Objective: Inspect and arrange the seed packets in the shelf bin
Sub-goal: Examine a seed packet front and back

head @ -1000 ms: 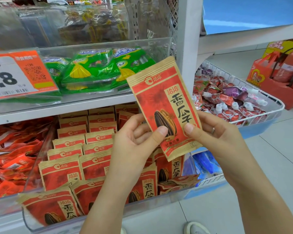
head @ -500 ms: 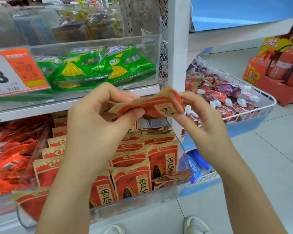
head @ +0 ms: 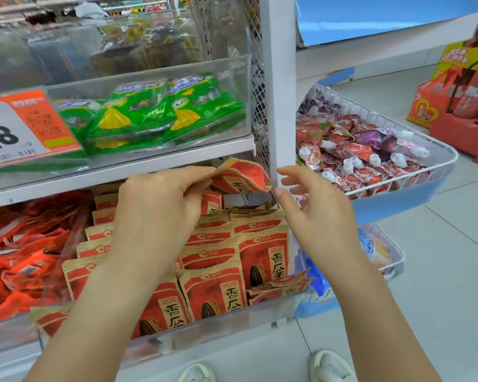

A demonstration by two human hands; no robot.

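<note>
Overhead, left hand grip pinching bent seed packet above clear shelf bin, right hand grip wide, fingers spread beside it.

Two bare forearms, no sleeves in view, no watch or bracelet visible. Left hand and right hand: short trimmed nails, no polish apparent. Ring not discernible in this view. Near bottom edge: pair of white shoes, rounded toes, pale soles, standing on light tiled floor.
</note>
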